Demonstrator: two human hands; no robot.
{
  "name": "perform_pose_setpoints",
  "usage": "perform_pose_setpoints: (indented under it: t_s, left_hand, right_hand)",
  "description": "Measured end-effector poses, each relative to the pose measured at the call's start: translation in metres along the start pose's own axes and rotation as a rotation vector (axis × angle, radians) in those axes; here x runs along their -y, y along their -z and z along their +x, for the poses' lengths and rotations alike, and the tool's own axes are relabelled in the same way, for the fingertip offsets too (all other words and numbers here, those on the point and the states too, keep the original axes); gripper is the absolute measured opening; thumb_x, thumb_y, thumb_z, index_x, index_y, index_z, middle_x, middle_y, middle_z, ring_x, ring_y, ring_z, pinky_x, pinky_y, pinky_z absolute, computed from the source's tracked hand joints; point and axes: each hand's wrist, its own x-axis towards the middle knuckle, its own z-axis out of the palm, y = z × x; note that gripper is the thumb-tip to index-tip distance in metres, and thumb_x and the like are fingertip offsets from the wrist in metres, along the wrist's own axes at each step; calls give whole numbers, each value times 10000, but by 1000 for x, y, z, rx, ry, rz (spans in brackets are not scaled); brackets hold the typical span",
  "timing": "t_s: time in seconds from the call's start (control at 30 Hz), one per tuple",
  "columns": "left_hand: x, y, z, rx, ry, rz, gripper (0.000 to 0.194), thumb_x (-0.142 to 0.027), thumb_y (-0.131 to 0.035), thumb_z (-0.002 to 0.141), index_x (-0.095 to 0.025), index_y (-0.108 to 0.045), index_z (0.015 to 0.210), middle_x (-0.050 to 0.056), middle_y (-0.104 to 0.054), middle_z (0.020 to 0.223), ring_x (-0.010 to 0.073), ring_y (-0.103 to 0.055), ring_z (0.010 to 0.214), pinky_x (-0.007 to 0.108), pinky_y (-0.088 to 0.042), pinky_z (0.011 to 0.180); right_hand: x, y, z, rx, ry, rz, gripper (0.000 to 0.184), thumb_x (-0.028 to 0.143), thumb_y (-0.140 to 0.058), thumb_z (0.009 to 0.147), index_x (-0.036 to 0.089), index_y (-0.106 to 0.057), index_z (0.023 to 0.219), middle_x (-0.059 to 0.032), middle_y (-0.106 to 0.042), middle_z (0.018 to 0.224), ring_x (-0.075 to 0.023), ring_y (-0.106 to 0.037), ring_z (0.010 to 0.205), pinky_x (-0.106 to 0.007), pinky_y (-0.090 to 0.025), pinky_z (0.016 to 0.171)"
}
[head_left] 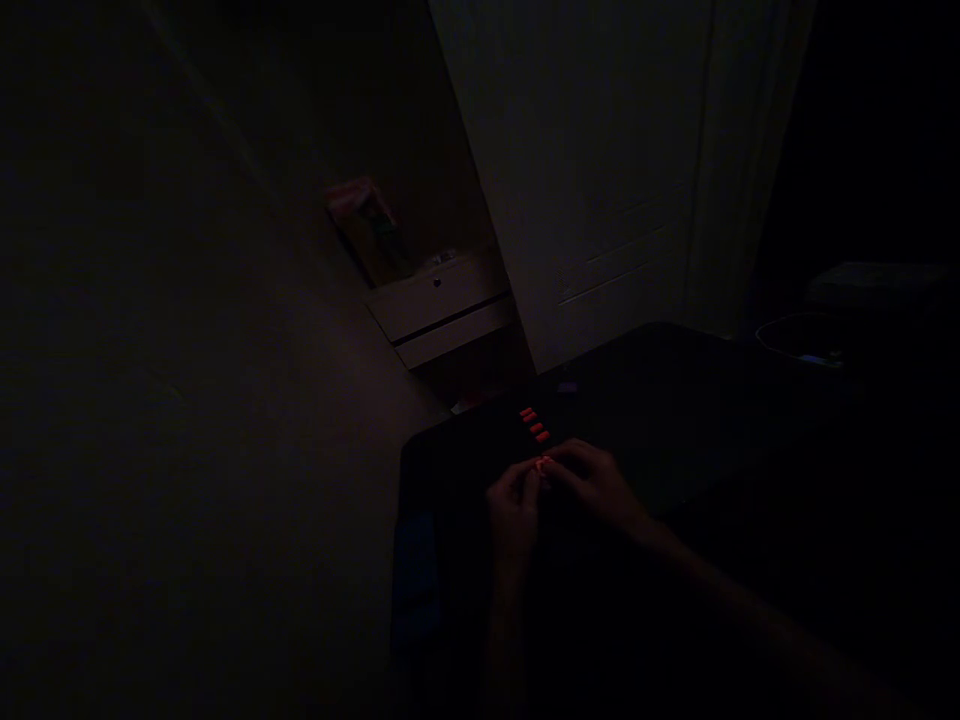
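The room is very dark. My left hand [516,503] and my right hand [592,478] meet over a dark table, fingertips pinched together. Between them is a small glowing red-orange piece [544,464], largely covered by the fingers, so its kind is unclear. Just beyond the fingertips, several small red-orange glowing pieces [537,429] lie in a short row on the tabletop.
The dark table [645,400] extends away to the right. A small purplish block [568,388] rests near its far edge, and a blue flat item [417,575] lies at the left. Behind stand a pale drawer unit [450,305] and a light door-like panel [592,170]. At the far right there is a thin cable [780,325].
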Motion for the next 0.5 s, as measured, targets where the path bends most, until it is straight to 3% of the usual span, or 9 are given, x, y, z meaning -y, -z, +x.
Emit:
perform_pose_setpoints:
  t_s: [0.1, 0.27, 0.4, 0.5]
  left_hand:
    - [-3, 0, -1, 19, -13, -2, 244, -356, -641, 890, -156, -778, 908, 83, -778, 882, 216, -710, 817, 308, -542, 776]
    - [0, -1, 3, 5, 57, 11, 382, -462, -579, 928, -152, -738, 773, 44, -717, 717, 174, -655, 684, 262, -498, 662]
    - [0, -4, 3, 57, 123, -40, 402, -495, -630, 889, -144, -716, 713, 34, -696, 685, 160, -640, 662, 253, -490, 647]
    - [-1, -5, 2, 103, 158, -84, 341, -469, -709, 836, -136, -749, 776, 51, -730, 731, 174, -672, 700, 269, -517, 682]
  right_hand:
    - [0, 1, -1, -11, 52, -69, 168, 354, -627, 952, 209, -702, 912, -50, -729, 882, -203, -695, 804, -317, -545, 748]
    - [2, 2, -5, 2, 134, -121, 156, 282, -565, 985, 214, -687, 915, -56, -718, 890, -199, -687, 801, -315, -531, 752]
    - [2, 4, -6, 1, 160, -117, 170, 275, -555, 988, 212, -697, 920, -60, -713, 887, -199, -682, 800, -312, -532, 742]
    - [0, 5, -5, 7, 153, -114, 176, 270, -557, 986, 211, -711, 925, -61, -704, 882, -198, -676, 790, -308, -534, 725]
